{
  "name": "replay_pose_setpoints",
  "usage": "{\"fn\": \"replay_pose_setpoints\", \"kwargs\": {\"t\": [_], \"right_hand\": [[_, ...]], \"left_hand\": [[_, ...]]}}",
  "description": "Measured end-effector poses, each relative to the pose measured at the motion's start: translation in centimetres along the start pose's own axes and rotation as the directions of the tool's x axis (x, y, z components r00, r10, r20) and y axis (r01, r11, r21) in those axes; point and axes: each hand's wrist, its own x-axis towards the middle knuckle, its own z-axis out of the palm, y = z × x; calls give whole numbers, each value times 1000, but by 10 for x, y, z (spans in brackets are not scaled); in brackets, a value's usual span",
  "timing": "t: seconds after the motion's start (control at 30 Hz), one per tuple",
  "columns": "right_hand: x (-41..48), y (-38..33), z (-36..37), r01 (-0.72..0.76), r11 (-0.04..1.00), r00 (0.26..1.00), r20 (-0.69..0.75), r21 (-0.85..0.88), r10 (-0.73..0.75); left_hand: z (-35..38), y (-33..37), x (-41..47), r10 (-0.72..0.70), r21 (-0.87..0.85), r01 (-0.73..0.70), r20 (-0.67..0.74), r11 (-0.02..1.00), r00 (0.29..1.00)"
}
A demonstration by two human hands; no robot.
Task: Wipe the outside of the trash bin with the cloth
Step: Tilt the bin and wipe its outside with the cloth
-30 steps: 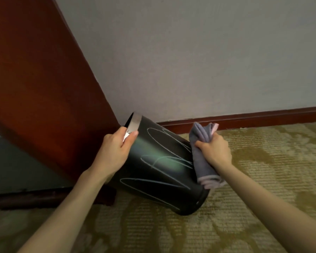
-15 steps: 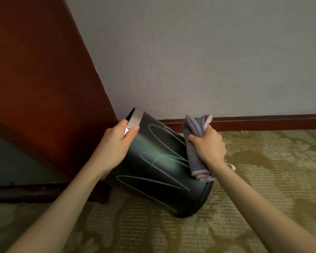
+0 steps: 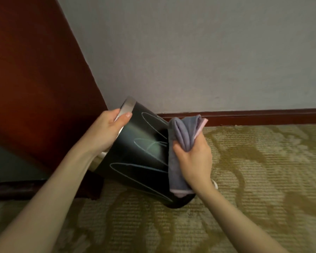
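Down on the carpet, a tilted bin meets the cloth

A person tips a dark trash bin [image 3: 135,161] toward the left. Its base edge appears to rest on the patterned carpet [image 3: 263,179], near the corner where a pale wall [image 3: 190,52] meets a reddish wooden panel [image 3: 35,70]. The left hand [image 3: 106,132] grips the bin's silver rim band [image 3: 128,106], thumb on the outer wall; the fingers are hidden, presumably hooked inside. The right hand [image 3: 193,159] clutches a bunched grey cloth [image 3: 182,134] with pink edging and holds it against the bin's right flank, toward the base. Pale looping scribbles [image 3: 153,143] cross the side facing the camera.

The bin looks light and rigid, since 1 hand tips it. Its glossy wall is probably slick, so the rim band seems the surest hold; a grip on the smooth side could slide. The cloth is soft and limp, its lower end hanging below the fist. It likely works best wadded into the palm, with 1 flat fold bearing on the surface. Firm strokes may swing the tilted bin round on its base edge.
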Motion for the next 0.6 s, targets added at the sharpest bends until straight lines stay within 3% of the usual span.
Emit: {"fn": "replay_pose_setpoints", "kwargs": {"t": [0.1, 0.37, 0.47, 0.6], "right_hand": [[31, 7, -2, -119, 986, 993, -12, -117, 118], [106, 46, -2, -372, 896, 896, 157, -243, 415], [110, 51, -1, -389, 876, 882, 159, -285, 443], [100, 36, -1, -290, 883, 931, 103, -369, 349]], "left_hand": [[3, 0, -4, 12, -22, -12, 24, 1000, 1000], [7, 3, -18, 105, -48, -104, 35, 993, 994], [10, 2, -18, 103, -15, -103, -2, 995, 995], [17, 8, -12, 116, 70, -111, -69, 991, 991]]}}
